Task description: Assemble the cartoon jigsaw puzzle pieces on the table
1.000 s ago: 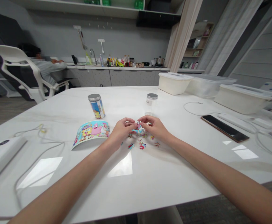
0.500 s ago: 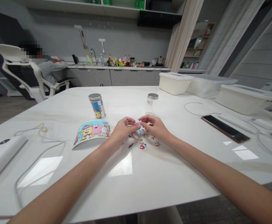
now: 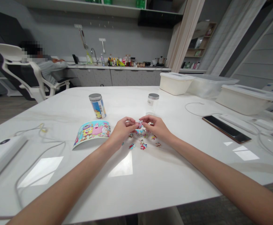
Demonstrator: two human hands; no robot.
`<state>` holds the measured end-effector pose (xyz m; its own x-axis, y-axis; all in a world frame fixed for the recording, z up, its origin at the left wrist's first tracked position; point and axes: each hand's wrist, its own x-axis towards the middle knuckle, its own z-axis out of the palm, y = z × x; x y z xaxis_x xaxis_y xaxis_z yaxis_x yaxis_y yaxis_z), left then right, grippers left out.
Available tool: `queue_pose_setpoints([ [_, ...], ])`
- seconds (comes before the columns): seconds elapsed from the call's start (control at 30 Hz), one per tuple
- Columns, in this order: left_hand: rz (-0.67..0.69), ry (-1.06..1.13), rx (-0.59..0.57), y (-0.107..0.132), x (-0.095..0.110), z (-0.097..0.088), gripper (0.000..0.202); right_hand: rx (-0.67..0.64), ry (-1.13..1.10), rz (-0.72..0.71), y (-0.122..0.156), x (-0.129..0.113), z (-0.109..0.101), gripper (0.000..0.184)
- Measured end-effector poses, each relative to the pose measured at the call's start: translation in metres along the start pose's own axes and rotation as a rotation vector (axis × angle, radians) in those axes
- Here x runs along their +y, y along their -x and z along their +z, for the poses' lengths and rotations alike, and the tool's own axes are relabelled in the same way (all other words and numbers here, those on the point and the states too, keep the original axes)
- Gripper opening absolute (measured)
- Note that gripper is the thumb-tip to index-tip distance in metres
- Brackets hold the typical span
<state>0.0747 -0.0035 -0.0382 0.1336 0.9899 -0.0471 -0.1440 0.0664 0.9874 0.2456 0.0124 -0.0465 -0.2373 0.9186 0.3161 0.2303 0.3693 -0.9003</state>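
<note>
Small colourful jigsaw puzzle pieces (image 3: 143, 144) lie in a loose heap on the white table under and before my hands. My left hand (image 3: 124, 128) pinches the left side of a pink-and-white puzzle piece (image 3: 140, 124). On its other side, the fingertips of my right hand (image 3: 155, 126) close on the same piece, so both hands hold it just above the heap. Whether it is one piece or two joined is too small to tell. Left of my left hand, a curved picture sheet (image 3: 93, 132) with cartoon figures rests on the table.
Behind my hands stand a cartoon-labelled jar (image 3: 97, 106) and a clear jar (image 3: 153, 104), both with metal lids. A phone (image 3: 225, 128), cables and plastic boxes (image 3: 176, 83) are at the right. A white device (image 3: 5, 159) lies left. A person sits in a chair (image 3: 37, 73) beyond.
Both hands stay almost in place over the heap. The piece between the fingertips has turned slightly and shows more clearly now.
</note>
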Motion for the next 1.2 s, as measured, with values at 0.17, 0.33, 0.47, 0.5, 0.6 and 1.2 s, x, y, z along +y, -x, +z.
queue_pose_setpoints([
  [0.17,0.022,0.006,-0.028,-0.0012,-0.0023,-0.0007,0.037,0.013,-0.005,-0.007,0.0003,-0.0005,0.0012,0.019],
  [0.33,0.025,-0.012,-0.012,-0.0011,-0.0023,0.0003,0.034,0.030,-0.026,-0.011,-0.0003,0.0021,0.0019,0.017],
  [0.47,0.007,-0.017,-0.003,-0.0008,-0.0013,0.0018,0.032,0.011,-0.039,-0.014,-0.0006,0.0040,0.0012,0.019],
  [0.5,-0.001,-0.015,-0.003,-0.0007,-0.0011,0.0021,0.031,0.005,-0.036,-0.015,-0.0007,0.0043,0.0009,0.020],
  [0.6,-0.017,-0.011,-0.012,-0.0001,-0.0006,0.0026,0.028,-0.008,-0.015,-0.014,-0.0008,0.0048,0.0002,0.024],
  [1.2,0.016,-0.022,-0.019,-0.0006,-0.0038,0.0020,0.033,-0.042,-0.016,0.000,0.0001,0.0047,0.0004,0.021],
])
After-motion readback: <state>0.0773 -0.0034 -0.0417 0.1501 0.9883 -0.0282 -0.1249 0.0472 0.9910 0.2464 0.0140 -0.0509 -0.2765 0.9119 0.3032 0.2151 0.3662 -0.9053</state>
